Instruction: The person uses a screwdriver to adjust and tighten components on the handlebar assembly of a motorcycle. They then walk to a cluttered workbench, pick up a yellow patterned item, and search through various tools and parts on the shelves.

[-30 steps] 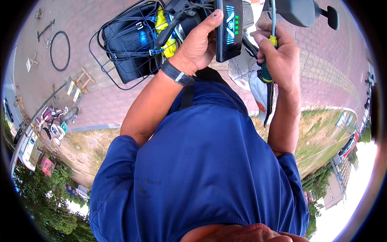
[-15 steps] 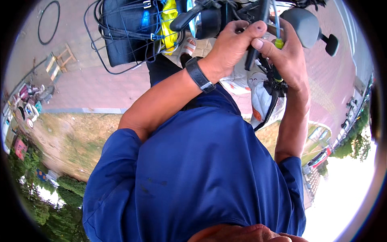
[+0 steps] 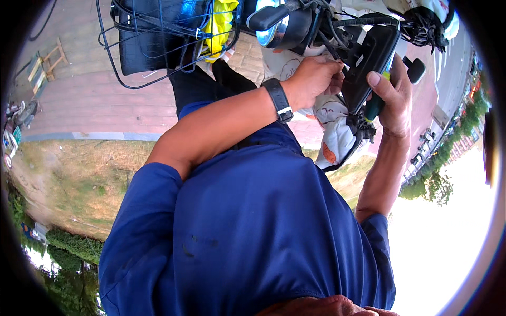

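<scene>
My right hand [image 3: 394, 100] grips a flat black plastic panel [image 3: 373, 60] by its right edge, the thumb lying on its face. In the same hand is a screwdriver [image 3: 375, 107] with a dark green and yellow-green handle; its shaft is hidden behind the panel. My left hand [image 3: 315, 81], a black watch on the wrist, is closed at the panel's left side, beside dark cables [image 3: 329, 42]. Its fingertips are pinched together, and what they hold is too small to make out. Behind the hands are a vehicle's handlebars with a round headlight [image 3: 284, 31].
A black wire basket [image 3: 113, 68] at the upper left holds a black bag [image 3: 142, 50] and yellow fabric [image 3: 221, 26]. White printed cloth [image 3: 332, 124] hangs below the handlebars. A small black mirror [image 3: 416, 70] sticks out at right. Brick paving [image 3: 105, 108] borders dry grass.
The panel has turned from edge-on to show its broad face. My left hand has moved down, away from my right thumb, to the panel's left side. The whole view has shifted.
</scene>
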A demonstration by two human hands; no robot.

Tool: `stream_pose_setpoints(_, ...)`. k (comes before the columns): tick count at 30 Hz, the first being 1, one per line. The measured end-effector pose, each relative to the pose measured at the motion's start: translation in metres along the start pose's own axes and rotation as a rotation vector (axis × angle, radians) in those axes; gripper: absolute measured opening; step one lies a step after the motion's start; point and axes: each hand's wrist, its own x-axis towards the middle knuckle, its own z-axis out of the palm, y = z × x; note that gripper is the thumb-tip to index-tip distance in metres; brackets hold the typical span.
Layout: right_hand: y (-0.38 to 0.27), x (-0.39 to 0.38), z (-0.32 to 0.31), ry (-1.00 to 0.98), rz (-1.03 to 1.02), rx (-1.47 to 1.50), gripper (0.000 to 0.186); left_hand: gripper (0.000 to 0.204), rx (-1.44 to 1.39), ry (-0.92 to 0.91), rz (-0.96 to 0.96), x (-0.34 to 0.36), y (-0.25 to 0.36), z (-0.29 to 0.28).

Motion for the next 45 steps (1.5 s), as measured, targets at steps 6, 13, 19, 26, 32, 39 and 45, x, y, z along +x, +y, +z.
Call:
stream_pose_setpoints(6,0.003,-0.003,0.014,0.087,-0.002,-0.015,0.061,0.017,0.064,-0.019,0.031,0.005,0.004,-0.002)
stream_pose_setpoints(13,0.005,-0.006,0.027,0.145,0.017,-0.092,0.067,0.017,0.213,-0.058,0.06,0.015,0.006,-0.009)
stream_pose_setpoints(19,0.009,-0.001,0.033,0.257,-0.026,-0.071,0.067,0.019,0.246,-0.06,0.1,0.018,0.002,-0.012)
stream_pose_setpoints(26,0.009,0.002,0.032,0.227,-0.015,-0.079,0.063,0.016,0.194,-0.028,0.128,0.025,-0.006,-0.015)
stream_pose_setpoints(32,0.004,0.0,0.046,0.282,-0.036,-0.125,0.062,0.018,0.184,-0.05,0.096,0.025,-0.005,-0.017)
stream_pose_setpoints(39,0.0,0.003,0.05,0.27,-0.087,-0.13,0.063,0.019,0.143,-0.064,0.055,0.022,0.003,-0.018)
stream_pose_setpoints(45,-0.001,0.004,0.056,0.272,-0.092,-0.124,0.062,0.018,0.068,-0.117,-0.048,0.021,0.009,-0.023)
